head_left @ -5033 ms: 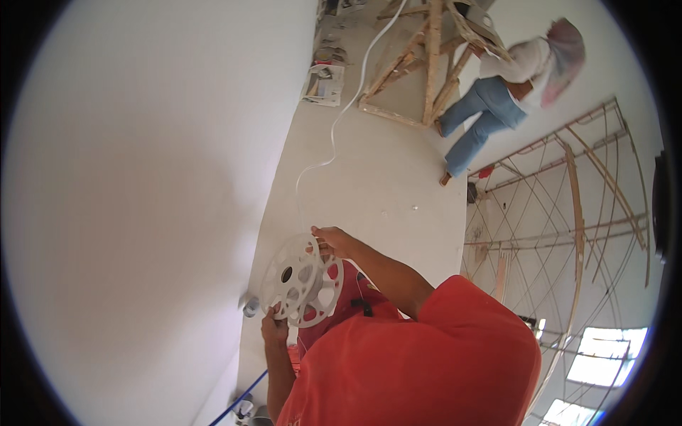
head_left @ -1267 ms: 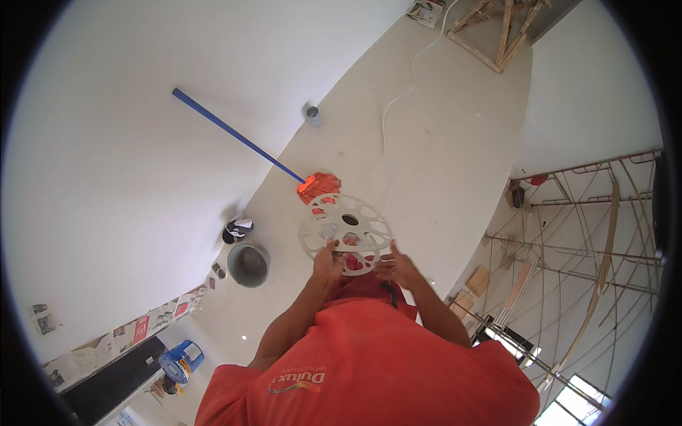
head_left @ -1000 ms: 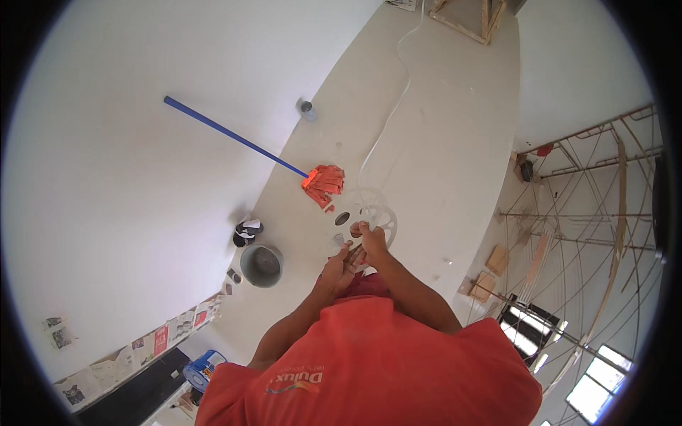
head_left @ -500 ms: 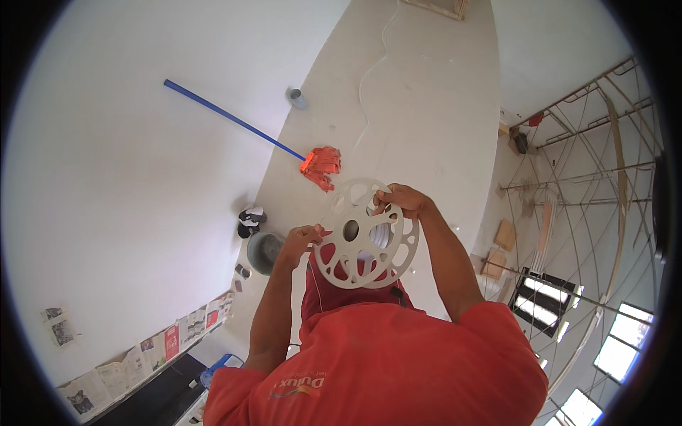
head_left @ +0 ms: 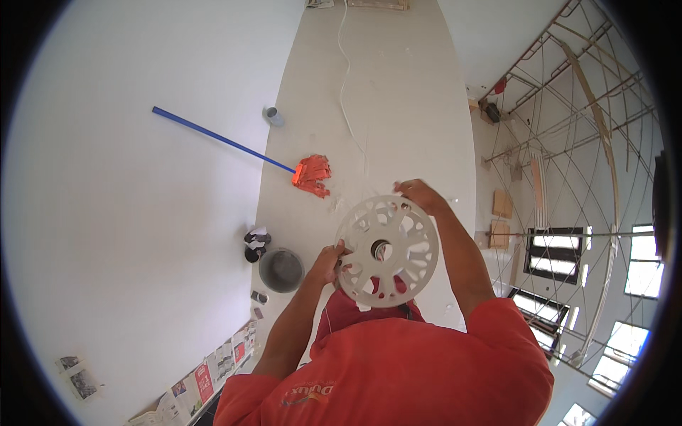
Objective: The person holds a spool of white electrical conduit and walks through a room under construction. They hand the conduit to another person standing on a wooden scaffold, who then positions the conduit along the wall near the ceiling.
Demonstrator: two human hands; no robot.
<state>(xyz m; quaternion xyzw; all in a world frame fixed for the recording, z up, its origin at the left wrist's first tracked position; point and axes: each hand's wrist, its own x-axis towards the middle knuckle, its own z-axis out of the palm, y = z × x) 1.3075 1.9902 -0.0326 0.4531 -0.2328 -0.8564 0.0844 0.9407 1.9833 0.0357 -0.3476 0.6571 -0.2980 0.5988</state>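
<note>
A pale grey plastic reel (head_left: 398,250) with two round flanges, cut-outs and a central hole is held in front of my body, one flange facing up at me. My left hand (head_left: 330,263) grips its left rim, thumb on top. At the far right rim is my right hand (head_left: 420,194), its fingers bent together just above the edge; whether they pinch anything is too small to make out. What is wound between the flanges is mostly hidden. A thin white cable (head_left: 343,92) runs along the floor from the far end toward the reel.
An orange mop (head_left: 311,176) with a blue handle (head_left: 220,137) leans against the left wall. Nearby are a grey cylinder (head_left: 273,116) and a grey bucket (head_left: 281,270). Scaffolding (head_left: 568,121) stands to the right, with wooden boards (head_left: 501,204) beside it. Newspaper (head_left: 206,380) lines the lower left wall.
The reel has turned and tilted so its flange faces me more squarely. My right hand has left its grip through the cut-outs and moved to the far rim. The view has shifted.
</note>
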